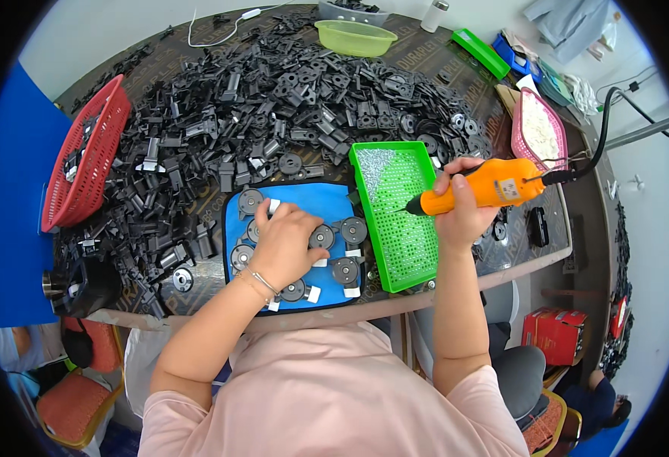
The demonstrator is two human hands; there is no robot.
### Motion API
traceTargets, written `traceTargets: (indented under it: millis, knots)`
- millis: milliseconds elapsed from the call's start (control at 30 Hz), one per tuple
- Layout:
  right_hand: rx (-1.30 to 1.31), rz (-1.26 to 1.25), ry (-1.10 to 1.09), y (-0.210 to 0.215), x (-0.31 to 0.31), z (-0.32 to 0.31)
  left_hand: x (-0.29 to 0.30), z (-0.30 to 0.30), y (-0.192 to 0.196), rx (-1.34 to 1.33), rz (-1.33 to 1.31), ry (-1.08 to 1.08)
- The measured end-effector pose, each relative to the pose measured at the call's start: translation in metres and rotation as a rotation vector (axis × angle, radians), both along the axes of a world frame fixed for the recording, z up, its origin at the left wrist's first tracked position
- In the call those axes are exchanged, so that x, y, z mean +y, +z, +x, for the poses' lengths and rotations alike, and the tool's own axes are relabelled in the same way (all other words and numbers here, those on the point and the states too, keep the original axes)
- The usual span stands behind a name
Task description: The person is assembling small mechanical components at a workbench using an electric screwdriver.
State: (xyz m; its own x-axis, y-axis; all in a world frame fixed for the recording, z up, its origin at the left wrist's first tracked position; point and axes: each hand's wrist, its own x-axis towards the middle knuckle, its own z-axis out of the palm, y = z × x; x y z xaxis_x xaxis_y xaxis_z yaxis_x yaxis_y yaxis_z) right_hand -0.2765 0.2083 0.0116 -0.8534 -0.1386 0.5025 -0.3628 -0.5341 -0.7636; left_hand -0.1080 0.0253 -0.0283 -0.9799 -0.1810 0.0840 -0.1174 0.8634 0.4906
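Note:
My right hand [460, 217] grips an orange electric screwdriver [478, 190], its tip over the green perforated tray [418, 263] of small screws. My left hand [285, 242] lies flat on a blue mat [327, 199], pressing on round black plastic parts with white tabs. Several such disc parts [353, 229] lie in rows on the mat around the hand. A black cord [601, 129] runs from the screwdriver's rear to the right.
A big heap of black plastic parts [273, 99] covers the round table behind the mat. A red basket [83, 160] stands at left, a pink basket [542, 133] at right, a yellow-green bowl [355, 36] at the back. A red box [555, 331] sits below right.

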Motion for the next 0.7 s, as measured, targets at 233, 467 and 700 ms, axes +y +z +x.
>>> traceTargets:
  millis: [233, 467, 700]
  knots:
    - [-0.009, 0.053, 0.042, -0.005, -0.002, 0.001, 0.003, -0.001, 0.000, -0.011, 0.014, 0.020]
    - [-0.007, 0.038, 0.102, -0.005, -0.005, 0.002, 0.003, 0.000, -0.001, 0.012, 0.009, 0.020]
    - [0.011, -0.025, 0.109, 0.017, -0.003, 0.010, -0.001, -0.001, -0.004, 0.002, 0.042, 0.011]
